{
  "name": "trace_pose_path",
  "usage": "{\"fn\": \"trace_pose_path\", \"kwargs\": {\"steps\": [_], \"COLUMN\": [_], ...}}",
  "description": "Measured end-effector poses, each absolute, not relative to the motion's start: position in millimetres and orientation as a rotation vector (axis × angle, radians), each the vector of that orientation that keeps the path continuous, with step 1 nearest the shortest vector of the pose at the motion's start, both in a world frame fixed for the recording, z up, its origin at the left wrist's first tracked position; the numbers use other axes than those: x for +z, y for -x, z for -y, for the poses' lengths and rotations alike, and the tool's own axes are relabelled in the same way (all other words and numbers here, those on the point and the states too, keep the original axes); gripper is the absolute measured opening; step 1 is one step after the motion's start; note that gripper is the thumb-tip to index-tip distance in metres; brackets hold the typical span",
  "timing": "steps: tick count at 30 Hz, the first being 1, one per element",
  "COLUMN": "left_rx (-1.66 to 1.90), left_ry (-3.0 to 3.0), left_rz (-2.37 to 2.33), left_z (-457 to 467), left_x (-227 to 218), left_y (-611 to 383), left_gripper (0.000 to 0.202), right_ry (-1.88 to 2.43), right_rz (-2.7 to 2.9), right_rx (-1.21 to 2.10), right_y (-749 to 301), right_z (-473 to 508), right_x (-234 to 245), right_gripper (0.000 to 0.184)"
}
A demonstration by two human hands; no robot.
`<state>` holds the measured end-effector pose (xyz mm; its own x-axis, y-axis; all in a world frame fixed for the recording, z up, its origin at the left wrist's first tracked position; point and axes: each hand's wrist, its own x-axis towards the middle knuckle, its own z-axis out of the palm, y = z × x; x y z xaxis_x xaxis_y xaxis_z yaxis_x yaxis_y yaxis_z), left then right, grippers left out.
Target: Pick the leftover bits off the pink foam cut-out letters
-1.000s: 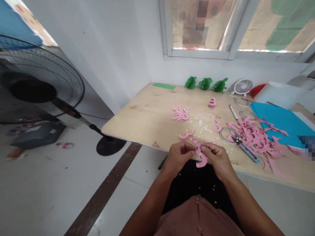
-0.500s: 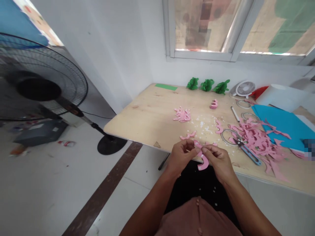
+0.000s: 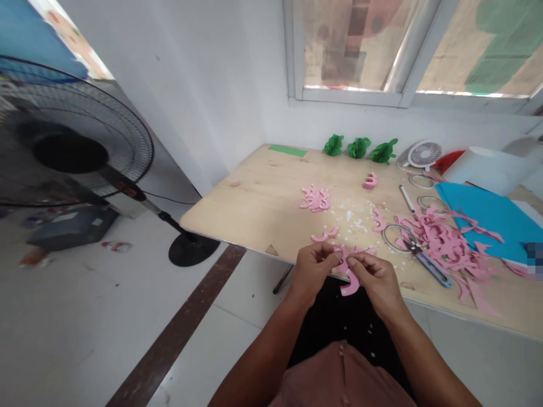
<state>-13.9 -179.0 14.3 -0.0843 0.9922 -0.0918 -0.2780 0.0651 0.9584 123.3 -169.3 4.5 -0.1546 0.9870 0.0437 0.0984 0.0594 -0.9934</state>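
Note:
Both hands meet just in front of the near edge of the wooden table [image 3: 263, 198]. My left hand [image 3: 313, 270] and my right hand [image 3: 375, 278] each pinch the same curved pink foam piece [image 3: 350, 284], which hangs between them over my lap. The fingertips of both hands are pressed together on its upper end. Another curved pink piece [image 3: 324, 234] lies on the table just beyond my left hand. A small stack of pink pieces [image 3: 315, 198] sits farther back.
Scissors with blue handles [image 3: 426, 261] and a heap of pink foam scraps [image 3: 445, 244] lie to the right, beside a blue sheet [image 3: 487, 217]. Three green paper shapes [image 3: 358, 147] and a small white fan [image 3: 424, 153] stand by the wall. A standing fan [image 3: 72, 152] is on the left.
My hands have stayed together on the pink piece, with slight finger shifts. The view has drifted a little so the table appears slightly farther right.

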Motion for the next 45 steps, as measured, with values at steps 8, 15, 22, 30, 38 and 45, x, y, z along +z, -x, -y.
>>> {"fn": "trace_pose_path", "kwargs": {"steps": [8, 15, 22, 30, 38, 45], "left_rx": [1.339, 1.364, 1.361, 1.408, 1.468, 1.499], "left_ry": [-0.850, -0.823, -0.796, -0.734, -0.752, -0.788], "left_rz": [-1.095, -1.054, -1.051, -1.046, -1.103, -1.154], "left_z": [178.9, 179.8, 179.3, 177.5, 178.5, 181.3], "left_x": [15.6, 16.6, 17.5, 19.1, 17.5, 15.7], "left_y": [14.3, 14.9, 15.3, 16.7, 14.5, 12.6], "left_gripper": [0.020, 0.017, 0.019, 0.016, 0.012, 0.014], "right_ry": [1.175, 1.154, 1.178, 1.176, 1.154, 1.173], "right_rz": [1.427, 1.412, 1.420, 1.448, 1.460, 1.486], "right_rx": [1.233, 1.269, 1.250, 1.260, 1.284, 1.278], "right_y": [-123.2, -121.6, -120.5, -121.5, -121.7, -120.7], "right_z": [169.2, 169.2, 168.3, 167.9, 169.0, 170.4], "right_x": [4.9, 6.5, 6.7, 5.3, 4.3, 4.4], "right_gripper": [0.023, 0.021, 0.024, 0.023, 0.019, 0.019]}}
